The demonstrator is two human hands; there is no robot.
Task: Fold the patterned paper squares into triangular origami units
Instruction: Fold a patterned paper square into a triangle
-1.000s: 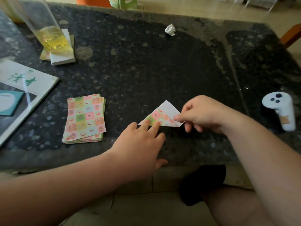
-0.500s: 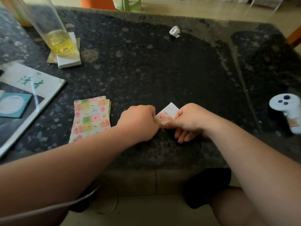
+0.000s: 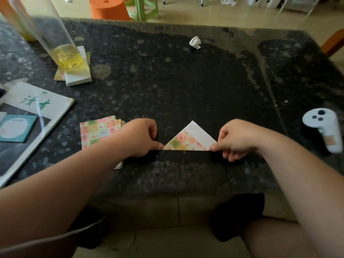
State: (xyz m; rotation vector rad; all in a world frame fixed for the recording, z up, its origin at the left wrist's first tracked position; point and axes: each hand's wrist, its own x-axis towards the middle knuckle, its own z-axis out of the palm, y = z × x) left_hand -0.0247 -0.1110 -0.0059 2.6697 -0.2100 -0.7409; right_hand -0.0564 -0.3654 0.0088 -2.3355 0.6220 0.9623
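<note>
Tabletop (image 3: 167, 81): dark speckled stone, fills the head view. Clock directions are read from its centre, with 12 o'clock away from the person.

Magazine (image 3: 37, 108): 9 o'clock, flat, well apart from the work. Likely set aside.

Glass (image 3: 65, 56): 10 o'clock, yellow liquid in the bottom. Stands on a white pad (image 3: 80, 77), presumably out of elbow range.

Controller (image 3: 323, 131): white, 3 o'clock, lying idle.

Stack of patterned squares (image 3: 96, 133): 8 o'clock, just beside the left forearm. It is the supply pile, within easy reach for the next sheet.

Left hand (image 3: 139, 138): fingers curled, tips pinching the left corner of the folded sheet (image 3: 188, 140).

Right hand (image 3: 238, 138): same posture, pinching the right corner.

Folded sheet: 6 o'clock, between the hands, flat on the stone. It is a triangle with the long edge toward the person and the apex at 12 o'clock. A white margin shows along the upper right edge, so the layers look slightly offset.

Judgement: holding both end corners pins the long crease taut so it can be sharpened. The first diagonal fold seems to be in hand, and most of the pile is untouched.

Crumpled paper scrap (image 3: 195, 42): 12 o'clock, far off, looks discarded.
</note>
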